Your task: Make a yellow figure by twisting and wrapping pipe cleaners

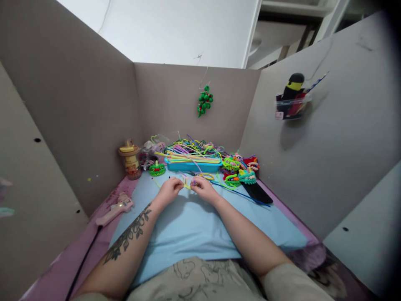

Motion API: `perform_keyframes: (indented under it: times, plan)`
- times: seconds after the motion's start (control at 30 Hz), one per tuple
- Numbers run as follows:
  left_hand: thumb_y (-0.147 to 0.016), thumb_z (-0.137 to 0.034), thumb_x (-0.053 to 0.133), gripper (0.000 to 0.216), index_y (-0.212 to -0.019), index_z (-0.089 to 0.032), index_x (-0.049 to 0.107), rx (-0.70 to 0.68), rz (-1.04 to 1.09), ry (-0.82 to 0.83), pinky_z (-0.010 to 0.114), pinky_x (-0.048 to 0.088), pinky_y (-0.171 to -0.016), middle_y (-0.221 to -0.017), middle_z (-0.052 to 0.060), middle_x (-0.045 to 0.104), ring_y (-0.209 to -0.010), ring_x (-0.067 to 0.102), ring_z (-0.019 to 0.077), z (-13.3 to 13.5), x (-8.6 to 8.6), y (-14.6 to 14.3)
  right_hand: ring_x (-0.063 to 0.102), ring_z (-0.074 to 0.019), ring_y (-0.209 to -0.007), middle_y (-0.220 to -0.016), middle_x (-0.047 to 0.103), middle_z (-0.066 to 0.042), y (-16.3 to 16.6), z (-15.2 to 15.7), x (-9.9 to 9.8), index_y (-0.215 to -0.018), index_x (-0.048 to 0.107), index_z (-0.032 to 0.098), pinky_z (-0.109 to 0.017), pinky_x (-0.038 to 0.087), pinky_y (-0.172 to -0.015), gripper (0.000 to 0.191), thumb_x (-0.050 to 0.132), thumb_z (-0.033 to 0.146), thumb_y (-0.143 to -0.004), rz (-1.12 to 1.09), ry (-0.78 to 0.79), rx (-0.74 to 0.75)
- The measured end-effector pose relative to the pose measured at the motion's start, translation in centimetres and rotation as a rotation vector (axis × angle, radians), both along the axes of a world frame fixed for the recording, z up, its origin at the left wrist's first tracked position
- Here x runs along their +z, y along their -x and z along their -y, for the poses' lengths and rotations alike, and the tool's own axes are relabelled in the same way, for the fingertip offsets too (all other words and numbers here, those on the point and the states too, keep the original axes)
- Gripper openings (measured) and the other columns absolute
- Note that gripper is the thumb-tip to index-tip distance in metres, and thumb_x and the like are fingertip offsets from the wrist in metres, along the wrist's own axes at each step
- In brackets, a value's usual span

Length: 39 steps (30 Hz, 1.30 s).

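Both my hands meet over the light blue cloth (188, 225), pinching a small yellow and purple pipe cleaner piece (186, 182) between them. My left hand (171, 190) is closed on its left end, and my right hand (204, 189) is closed on its right side. Just beyond my fingers lie scissors with yellow handles (207, 176). A blue tray (194, 167) heaped with colourful pipe cleaners (191, 152) stands behind them. From near my right hand a long dark blue pipe cleaner (244, 195) runs off to the right.
Left of the cloth rests a pink glue gun (115, 211) with a black cord. A brown-lidded cup (130, 163) and a green fuzzy figure (157, 169) stand behind. More fuzzy figures (247, 175) and a black phone-like slab (257, 192) lie right. Grey partitions (188, 96) enclose the table.
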<state>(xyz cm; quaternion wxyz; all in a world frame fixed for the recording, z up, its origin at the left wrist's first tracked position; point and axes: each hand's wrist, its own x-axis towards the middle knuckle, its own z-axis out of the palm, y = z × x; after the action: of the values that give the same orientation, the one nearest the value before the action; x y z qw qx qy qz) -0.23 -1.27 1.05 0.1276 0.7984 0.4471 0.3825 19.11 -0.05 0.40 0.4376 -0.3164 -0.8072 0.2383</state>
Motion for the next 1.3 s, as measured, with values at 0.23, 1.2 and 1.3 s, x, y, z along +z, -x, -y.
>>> perform_keyframes:
  times: [0.23, 1.2, 1.3]
  plan:
    - [-0.071, -0.027, 0.055, 0.037, -0.106, -0.013, 0.053, -0.023, 0.352, 0.286, 0.022, 0.035, -0.053, -0.065, -0.004, 0.051, -0.054, 0.045, 0.0101, -0.2, -0.2, -0.2, 0.049, -0.0129, -0.072, -0.078, 0.049, 0.0, -0.4, -0.1, -0.1, -0.073, 0.057, 0.018, -0.023, 0.038, -0.064, 0.011, 0.053, 0.025, -0.08, -0.044, 0.035, 0.073]
    - [-0.067, -0.04, 0.058, 0.027, -0.062, -0.015, 0.052, -0.039, 0.49, 0.33, 0.022, 0.029, -0.051, -0.054, -0.004, 0.046, -0.052, 0.038, 0.0087, 0.3, 0.0, -1.1, 0.045, -0.0225, -0.111, -0.114, 0.05, -0.007, 1.0, 0.2, -1.1, -0.077, 0.064, 0.021, -0.039, 0.032, -0.098, 0.006, 0.062, 0.026, -0.075, -0.035, -0.154, -0.187]
    - [-0.065, -0.036, 0.06, 0.022, -0.066, -0.015, 0.053, -0.053, 0.474, 0.32, 0.021, 0.03, -0.051, -0.055, -0.004, 0.048, -0.052, 0.04, 0.0088, 0.4, 0.1, -1.3, 0.045, -0.0224, -0.11, -0.113, 0.05, -0.007, 1.1, 0.2, -1.1, -0.069, 0.061, 0.019, -0.04, 0.032, -0.098, 0.009, 0.063, 0.026, -0.074, -0.064, -0.13, -0.199]
